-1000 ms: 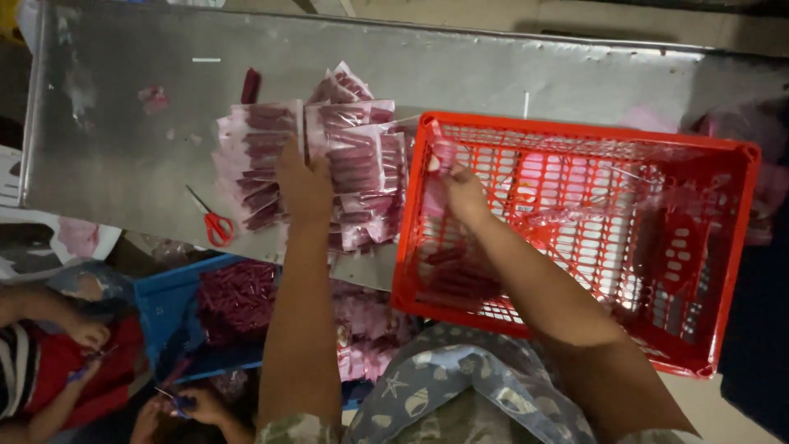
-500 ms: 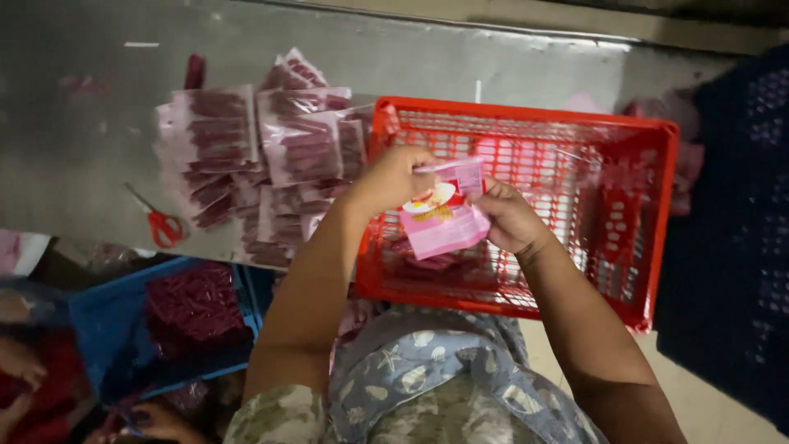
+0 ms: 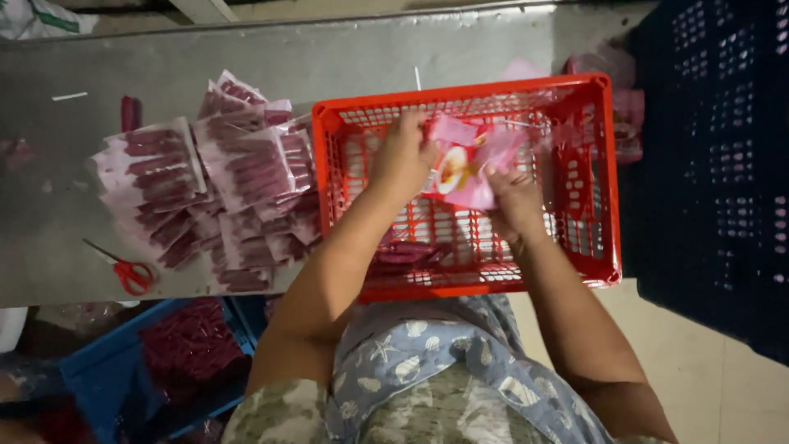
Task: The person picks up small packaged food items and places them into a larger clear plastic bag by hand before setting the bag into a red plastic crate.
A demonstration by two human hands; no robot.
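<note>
Both hands hold one pink plastic packet (image 3: 470, 161) with a round printed picture, above the red plastic basket (image 3: 604, 197). My left hand (image 3: 401, 158) grips its left edge and my right hand (image 3: 514, 197) grips its lower right side. Some dark red sticks (image 3: 411, 253) lie in the basket's bottom near its front wall. To the left of the basket, on the grey metal table (image 3: 57, 238), lies a heap of clear packets filled with dark red sticks (image 3: 218, 193).
Red-handled scissors (image 3: 127, 271) lie near the table's front edge at left. A blue crate with dark red sticks (image 3: 177, 349) sits below the table. A tall dark blue crate (image 3: 723, 181) stands right of the basket. More pink packets (image 3: 620, 107) lie behind the basket.
My right hand drew a pink packet out of the basket and my left hand left the heap to join it. The view shifted right, and both hands now hold the packet farther over the basket.
</note>
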